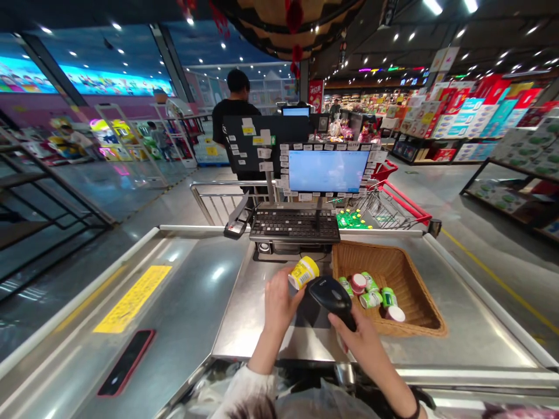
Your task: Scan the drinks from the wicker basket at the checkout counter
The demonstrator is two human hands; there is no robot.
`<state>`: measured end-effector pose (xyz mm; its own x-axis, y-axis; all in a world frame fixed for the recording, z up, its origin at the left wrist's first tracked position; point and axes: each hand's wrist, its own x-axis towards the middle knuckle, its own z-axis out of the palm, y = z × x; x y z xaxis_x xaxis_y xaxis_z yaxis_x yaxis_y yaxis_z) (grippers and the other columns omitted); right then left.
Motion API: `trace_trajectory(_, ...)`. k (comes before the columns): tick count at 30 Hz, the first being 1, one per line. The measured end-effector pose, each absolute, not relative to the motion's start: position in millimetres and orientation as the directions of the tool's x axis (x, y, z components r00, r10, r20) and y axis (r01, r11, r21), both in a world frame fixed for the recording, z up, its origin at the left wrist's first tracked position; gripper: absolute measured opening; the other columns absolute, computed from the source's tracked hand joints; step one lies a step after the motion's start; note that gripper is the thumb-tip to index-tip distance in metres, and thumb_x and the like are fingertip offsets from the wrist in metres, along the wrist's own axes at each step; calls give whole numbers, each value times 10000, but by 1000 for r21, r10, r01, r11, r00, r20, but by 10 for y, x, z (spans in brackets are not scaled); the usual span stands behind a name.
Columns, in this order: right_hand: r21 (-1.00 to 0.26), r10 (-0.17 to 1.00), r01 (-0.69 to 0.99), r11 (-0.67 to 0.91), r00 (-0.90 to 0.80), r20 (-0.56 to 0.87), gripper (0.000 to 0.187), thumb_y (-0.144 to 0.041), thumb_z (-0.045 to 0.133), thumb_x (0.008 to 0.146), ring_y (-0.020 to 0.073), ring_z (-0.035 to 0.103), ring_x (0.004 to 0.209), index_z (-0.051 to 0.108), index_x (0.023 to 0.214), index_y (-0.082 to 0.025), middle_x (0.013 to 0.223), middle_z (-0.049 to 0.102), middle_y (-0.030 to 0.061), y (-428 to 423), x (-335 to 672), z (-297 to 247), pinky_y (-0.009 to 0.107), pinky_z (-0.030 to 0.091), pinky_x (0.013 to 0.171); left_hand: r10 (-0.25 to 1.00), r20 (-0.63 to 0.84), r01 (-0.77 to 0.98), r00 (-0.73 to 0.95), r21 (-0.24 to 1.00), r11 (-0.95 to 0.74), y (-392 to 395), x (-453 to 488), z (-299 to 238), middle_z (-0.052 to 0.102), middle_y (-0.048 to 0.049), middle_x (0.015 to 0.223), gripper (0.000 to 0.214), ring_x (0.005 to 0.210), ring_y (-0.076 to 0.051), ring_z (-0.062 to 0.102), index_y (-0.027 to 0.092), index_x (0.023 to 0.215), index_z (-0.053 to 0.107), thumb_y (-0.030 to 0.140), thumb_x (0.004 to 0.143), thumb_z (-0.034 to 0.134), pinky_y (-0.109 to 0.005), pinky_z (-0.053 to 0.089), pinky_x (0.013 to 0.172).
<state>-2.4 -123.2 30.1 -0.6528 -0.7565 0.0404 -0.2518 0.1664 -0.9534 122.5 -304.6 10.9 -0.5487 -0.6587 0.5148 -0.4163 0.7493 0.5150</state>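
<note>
My left hand (279,297) is closed around a small yellow tub (304,272) with a white end and a barcode on its side. The tub is tilted above the metal counter (244,314). In my right hand (356,331) is a black handheld barcode scanner (331,294), its head close beside the tub. To the right stands a brown wicker basket (419,279). Several small tubs lie in it: green ones (389,297), a pink one (358,283) and one with a white end facing up (395,314).
A keyboard (294,224) and a lit monitor (328,170) ringed with labels stand behind my hands. A phone (126,364) lies on the left counter near a yellow strip (132,298). Beyond are a shopping cart (393,203) with green bottles and a person in black (236,107).
</note>
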Motion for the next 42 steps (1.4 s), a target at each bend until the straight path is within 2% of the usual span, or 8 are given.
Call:
trace_trajectory(5,-938,-760,-310,156,-644,86,514,-720,641,809,275,692,688,736,983,-245,667,701,40,-1240,-38,271,348,540,597,-638,559,-488,-530,414,768,-3048,1298,151,655,-131,1383,450,1298,-326,591,250,1282,635,350,861,761,-460,435,1047)
trace_trajectory(8,-927,-763,-345,147,-636,116,496,-697,625,837,277,697,712,737,1000,-241,718,721,54,-1245,-61,258,355,547,617,-618,591,-525,-518,351,775,-3038,1331,140,575,-132,1491,461,1432,-368,466,285,1268,675,377,831,794,-584,259,1209)
trace_trajectory(11,-895,-766,-407,180,-629,133,485,-658,600,878,287,715,826,721,1083,-235,874,758,76,-1244,-82,223,368,561,697,-603,613,-560,-510,294,774,-3027,1353,77,508,-122,1558,482,1510,-403,344,340,1304,674,361,837,791,-701,12,1227)
trace_trajectory(16,-782,-797,-596,182,-555,238,483,-594,511,962,294,654,1121,655,1224,-214,1200,706,117,-1267,-146,150,421,513,938,-626,627,-598,-463,300,743,-3025,1365,6,516,-128,1551,488,1525,-441,294,378,1314,681,404,838,789,-750,-118,1169)
trace_trajectory(20,-563,-798,-790,241,-492,348,465,-584,528,964,329,580,1198,638,1240,-226,1272,654,121,-1305,-182,180,508,412,1012,-645,617,-587,-452,339,735,-3043,1358,8,545,-123,1525,464,1517,-454,303,391,1286,701,453,834,787,-758,-166,1142)
trace_trajectory(24,-428,-817,-868,253,-429,386,430,-563,506,988,317,572,1179,623,1227,-225,1283,644,119,-1342,-160,239,503,365,999,-656,609,-583,-446,358,729,-3066,1357,-20,552,-112,1520,467,1523,-448,290,401,1275,706,472,822,794,-748,-186,1141)
trace_trajectory(36,-359,-828,-898,253,-393,399,400,-518,489,999,285,581,1149,606,1245,-224,1273,641,108,-1342,-84,102,458,366,971,-550,747,-631,-374,230,741,-3100,1382,-183,591,-101,1485,461,1530,-375,302,369,1252,727,563,835,752,-635,-153,1216)
trace_trajectory(42,-363,-823,-896,255,-398,405,409,-536,442,1013,289,577,1148,613,1236,-239,1262,642,111,-1336,-61,106,461,376,966,-530,760,-634,-375,207,745,-3099,1394,-192,603,-102,1470,440,1508,-366,342,366,1253,726,562,860,726,-635,-147,1218)
